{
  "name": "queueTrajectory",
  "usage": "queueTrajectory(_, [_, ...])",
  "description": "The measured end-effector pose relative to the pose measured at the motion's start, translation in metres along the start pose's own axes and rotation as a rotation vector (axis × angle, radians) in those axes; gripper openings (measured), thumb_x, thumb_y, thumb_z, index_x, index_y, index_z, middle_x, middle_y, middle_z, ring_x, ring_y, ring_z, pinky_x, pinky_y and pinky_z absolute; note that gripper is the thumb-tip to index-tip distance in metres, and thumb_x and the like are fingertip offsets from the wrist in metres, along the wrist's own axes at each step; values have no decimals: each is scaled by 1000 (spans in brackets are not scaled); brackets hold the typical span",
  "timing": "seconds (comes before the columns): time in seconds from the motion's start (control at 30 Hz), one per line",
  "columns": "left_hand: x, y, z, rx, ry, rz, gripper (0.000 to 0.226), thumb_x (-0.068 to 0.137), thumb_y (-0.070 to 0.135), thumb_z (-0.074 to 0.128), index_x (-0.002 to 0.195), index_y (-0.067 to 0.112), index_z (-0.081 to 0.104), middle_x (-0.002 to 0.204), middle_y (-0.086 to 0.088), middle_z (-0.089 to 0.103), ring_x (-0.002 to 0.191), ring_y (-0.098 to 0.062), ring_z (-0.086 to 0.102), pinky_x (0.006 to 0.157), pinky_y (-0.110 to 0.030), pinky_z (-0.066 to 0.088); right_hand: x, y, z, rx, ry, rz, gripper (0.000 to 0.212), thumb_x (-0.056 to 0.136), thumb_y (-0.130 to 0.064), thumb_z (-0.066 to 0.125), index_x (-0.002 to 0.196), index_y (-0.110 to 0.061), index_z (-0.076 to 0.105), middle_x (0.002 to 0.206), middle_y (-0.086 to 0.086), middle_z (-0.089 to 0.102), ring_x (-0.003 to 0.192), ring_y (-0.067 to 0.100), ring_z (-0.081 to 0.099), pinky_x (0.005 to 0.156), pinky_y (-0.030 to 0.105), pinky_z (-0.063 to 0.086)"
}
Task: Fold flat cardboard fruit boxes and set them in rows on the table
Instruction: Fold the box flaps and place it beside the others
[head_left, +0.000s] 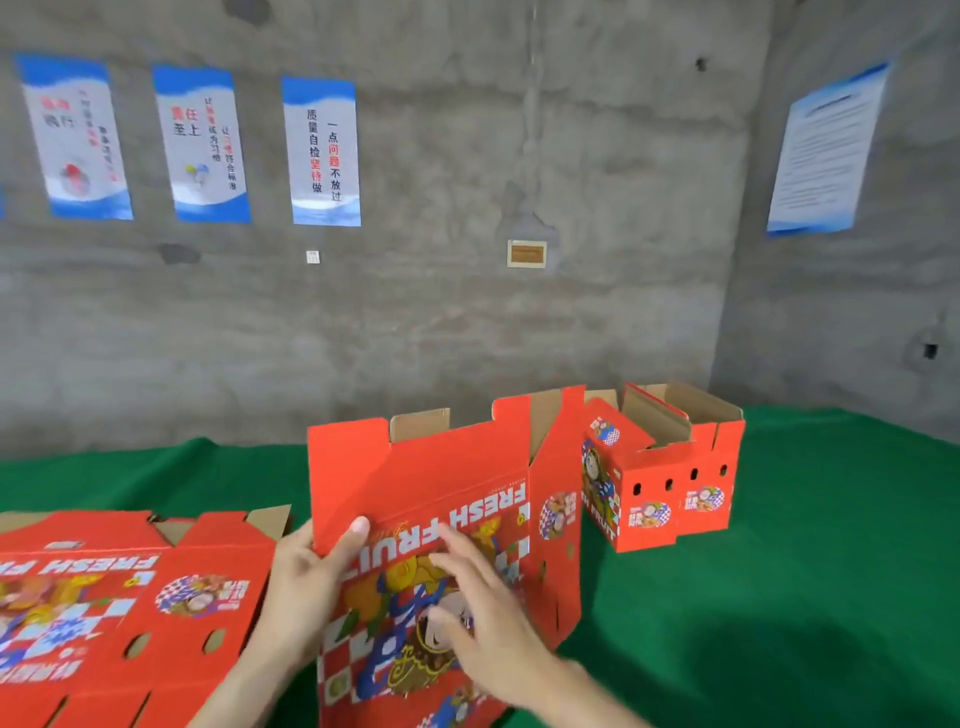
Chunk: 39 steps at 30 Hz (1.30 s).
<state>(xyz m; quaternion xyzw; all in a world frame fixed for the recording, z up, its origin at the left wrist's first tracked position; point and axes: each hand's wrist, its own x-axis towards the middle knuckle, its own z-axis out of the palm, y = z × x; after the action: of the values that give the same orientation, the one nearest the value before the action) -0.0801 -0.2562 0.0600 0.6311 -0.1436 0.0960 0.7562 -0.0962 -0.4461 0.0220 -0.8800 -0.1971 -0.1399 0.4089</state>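
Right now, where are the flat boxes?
Flat boxes lie lower left in head view on the green table, beside the left hand and half-folded box.

The half-opened box (441, 467) is bright red outside and plain brown inside. It has white FRESH FRUIT lettering, a red-and-white checkerboard, and a cartoon in blue, yellow and brown. The flat box blank (130, 597) and the folded boxes (649, 467) carry the same print. The counter (831, 545) cloth is deep green. The wall (467, 322) is mottled grey. Its posters (322, 150) are white with blue bands and black and red characters.
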Motion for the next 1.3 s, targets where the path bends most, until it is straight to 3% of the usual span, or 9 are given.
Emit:
queueTrajectory(0.1, [1,4,-20,-38,3,-21,13,79,15,63,84,5,67,76,-17,73,63,-31,70,49,-32,56,-1,1,-46,-205,247,80,47,95,-15,54,139,-12,39,140,-8,32,129,8,37,114,21,24])
queueTrajectory(0.23, [-2,10,-25,-61,-43,-18,9,82,8,60,80,2,67,75,-22,71,59,-33,69,49,-35,57,15,7,-96,-208,398,282,55,89,-21,65,136,-8,41,118,5,51,89,18,58,80,22,41])
queueTrajectory(0.4, [-6,14,-28,-48,-87,36,15,76,17,62,88,8,64,78,-16,73,63,-31,70,51,-32,57,10,9,-127,-162,164,346,18,89,-29,65,95,-22,50,85,-5,59,69,13,62,58,23,47])
queueTrajectory(0.5, [-6,11,-26,-48,-77,72,13,77,20,63,88,25,69,82,-10,74,66,-26,71,53,-30,56,3,1,-135,66,32,349,22,97,-24,52,116,-21,41,93,-5,61,58,19,69,42,22,47])
queueTrajectory(0.6, [-2,12,-29,-78,-89,65,17,75,21,65,89,30,69,85,-9,74,68,-25,71,54,-33,56,-1,-9,-140,157,23,352,30,99,-31,47,126,-23,37,104,-4,60,59,25,71,46,24,52])
queueTrajectory(0.83, [13,23,-25,-47,-216,114,32,75,15,65,102,33,64,96,-5,73,77,-20,71,60,-31,57,2,-15,-145,50,323,323,42,86,-50,59,79,-8,61,58,7,64,39,11,54,38,19,36])
queueTrajectory(0.93, [25,26,-23,-33,-311,48,26,82,18,63,103,31,66,98,-4,73,81,-19,71,67,-32,57,3,-15,-150,109,450,330,48,85,-49,62,82,-1,65,72,8,70,58,14,65,57,30,52])
queueTrajectory(1.13, [49,40,-16,129,-337,-202,68,92,65,13,106,28,69,111,3,70,104,-13,65,87,-32,42,-4,-17,-156,66,629,268,52,85,-49,63,82,3,64,79,16,71,76,33,69,77,52,54])
queueTrajectory(1.3, [51,47,-15,556,-225,-182,13,84,15,61,87,27,65,70,3,71,68,-16,65,76,-39,56,-24,-18,-154,139,688,164,53,76,-56,62,83,-4,64,84,22,70,80,42,66,74,58,52])
